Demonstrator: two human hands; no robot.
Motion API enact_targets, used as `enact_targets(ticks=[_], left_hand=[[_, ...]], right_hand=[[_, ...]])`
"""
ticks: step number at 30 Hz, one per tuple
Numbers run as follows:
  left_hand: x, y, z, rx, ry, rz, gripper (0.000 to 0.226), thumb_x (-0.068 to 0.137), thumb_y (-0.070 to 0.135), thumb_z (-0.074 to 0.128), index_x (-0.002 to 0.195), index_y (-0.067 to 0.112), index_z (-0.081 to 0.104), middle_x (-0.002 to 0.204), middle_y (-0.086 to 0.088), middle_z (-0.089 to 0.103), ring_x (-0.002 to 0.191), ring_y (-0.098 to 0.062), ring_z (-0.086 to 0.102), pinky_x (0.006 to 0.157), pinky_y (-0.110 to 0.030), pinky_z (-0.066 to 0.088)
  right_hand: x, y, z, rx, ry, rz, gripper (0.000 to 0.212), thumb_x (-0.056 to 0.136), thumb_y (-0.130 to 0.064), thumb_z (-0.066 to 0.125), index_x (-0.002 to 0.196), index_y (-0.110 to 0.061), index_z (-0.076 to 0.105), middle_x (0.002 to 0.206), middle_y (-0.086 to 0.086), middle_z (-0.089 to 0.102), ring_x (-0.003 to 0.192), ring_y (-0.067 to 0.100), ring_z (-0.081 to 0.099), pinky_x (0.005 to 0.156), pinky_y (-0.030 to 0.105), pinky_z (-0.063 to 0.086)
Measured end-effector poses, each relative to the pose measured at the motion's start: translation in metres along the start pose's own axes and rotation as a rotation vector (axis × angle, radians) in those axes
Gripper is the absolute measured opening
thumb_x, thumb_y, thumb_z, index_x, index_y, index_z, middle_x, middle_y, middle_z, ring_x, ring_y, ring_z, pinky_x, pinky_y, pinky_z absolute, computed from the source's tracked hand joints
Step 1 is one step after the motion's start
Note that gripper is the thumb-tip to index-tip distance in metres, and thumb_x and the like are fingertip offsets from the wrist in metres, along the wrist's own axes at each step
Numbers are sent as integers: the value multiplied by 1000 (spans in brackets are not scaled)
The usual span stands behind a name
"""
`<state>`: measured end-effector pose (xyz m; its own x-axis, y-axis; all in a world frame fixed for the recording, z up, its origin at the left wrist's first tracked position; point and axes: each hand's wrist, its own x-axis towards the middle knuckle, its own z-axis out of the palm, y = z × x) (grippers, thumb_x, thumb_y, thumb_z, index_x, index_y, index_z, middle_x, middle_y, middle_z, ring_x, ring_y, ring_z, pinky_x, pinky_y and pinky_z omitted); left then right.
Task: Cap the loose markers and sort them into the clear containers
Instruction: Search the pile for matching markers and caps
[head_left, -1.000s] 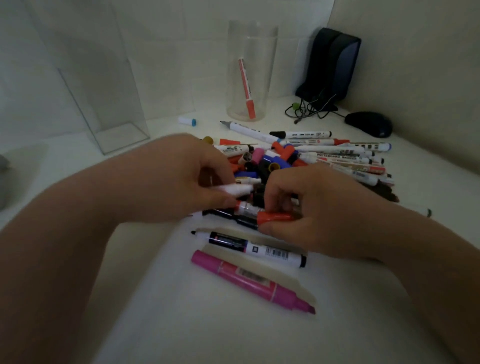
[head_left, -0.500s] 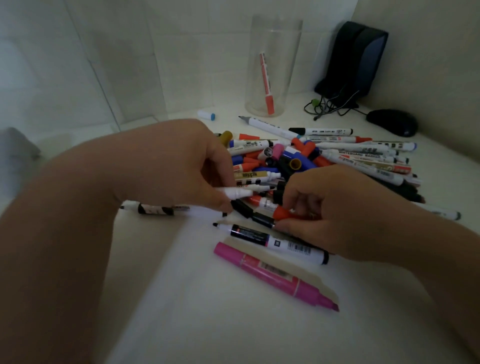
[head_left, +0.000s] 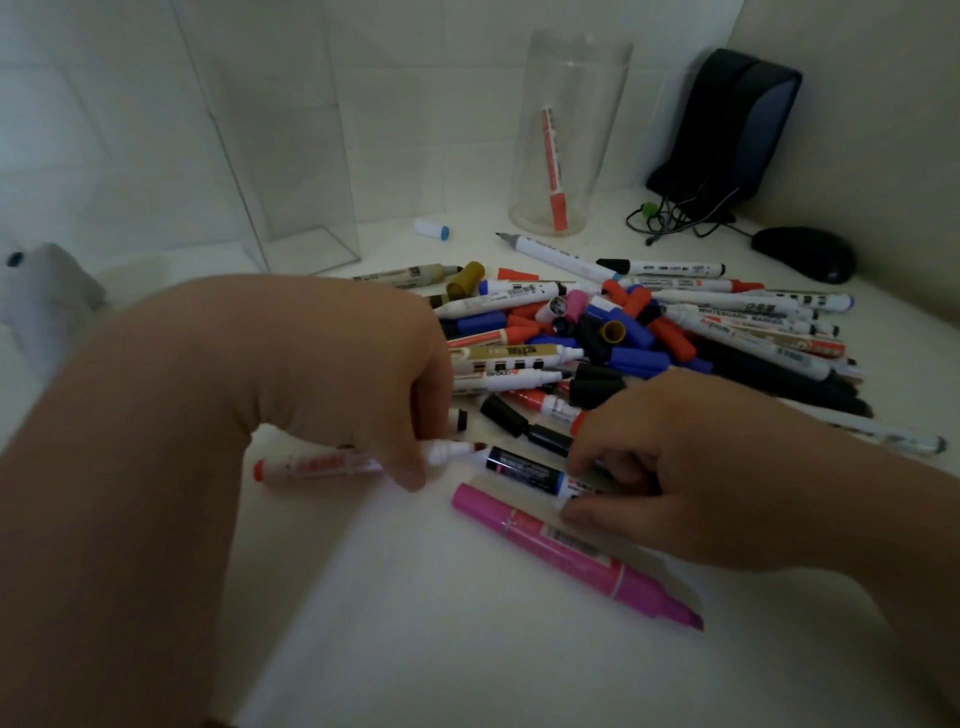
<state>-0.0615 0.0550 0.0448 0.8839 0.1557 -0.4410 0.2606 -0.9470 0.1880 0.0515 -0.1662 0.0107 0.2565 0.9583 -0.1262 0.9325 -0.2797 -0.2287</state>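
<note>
Left hand: fingers curled round uncapped red marker.
Right hand: fingers pinching black marker.
Marker pile: on tabletop, 12 o'clock of both hands.
Round container: 12 o'clock of pile.

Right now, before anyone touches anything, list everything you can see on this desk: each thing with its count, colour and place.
Round clear container: one, clear, back centre, holding one red-and-white marker.
Square clear container: one, clear, back left.
Loose cap: one, white with blue end, between the containers.
Pile of markers and caps: many, mixed colours, middle of the table.
Pink marker: one, pink, in front of the pile.
Pouch: one, black, back right corner.
Cables: a tangle, dark, before the pouch.
Mouse: one, black, right.
Left hand: one, fingers grip an uncapped red-ended marker.
Right hand: one, fingers pinch a dark-labelled marker.
</note>
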Motion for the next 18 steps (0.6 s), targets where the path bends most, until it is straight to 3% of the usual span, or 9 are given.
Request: enact_targets(ticks=[2,6,10,18], left_hand=[[4,-8,3,10,93,-1,29,59,62,84,80,48,70,73,33,67,72,9,64,68,-16,49],[5,-4,7,23,90,-1,33,57,65,83,80,45,70,73,36,65,73,11,62,69,-17,50],[10,-4,8,70,96,-8,37,55,68,83,80,44,69,74,39,62,74,13,60,68,-16,50],[20,-2,10,126,96,-10,44,51,73,82,81,43,67,77,43,58,76,17,57,66,-16,50]], right_hand=[[-1,2,0,5,19,1,27,81,-67,54,84,-40,58,80,-21,55,78,2,54,59,21,44],[-7,1,-7,49,32,25,47,70,-80,52,77,-34,60,62,-6,55,60,12,56,52,28,49],[-12,-13,-15,-84,-135,66,64,57,-90,43,79,-31,55,65,-9,54,62,7,53,61,24,52],[-10,-14,-14,-206,-184,76,58,68,-84,45,79,-28,55,68,-9,56,66,5,55,68,26,53]])
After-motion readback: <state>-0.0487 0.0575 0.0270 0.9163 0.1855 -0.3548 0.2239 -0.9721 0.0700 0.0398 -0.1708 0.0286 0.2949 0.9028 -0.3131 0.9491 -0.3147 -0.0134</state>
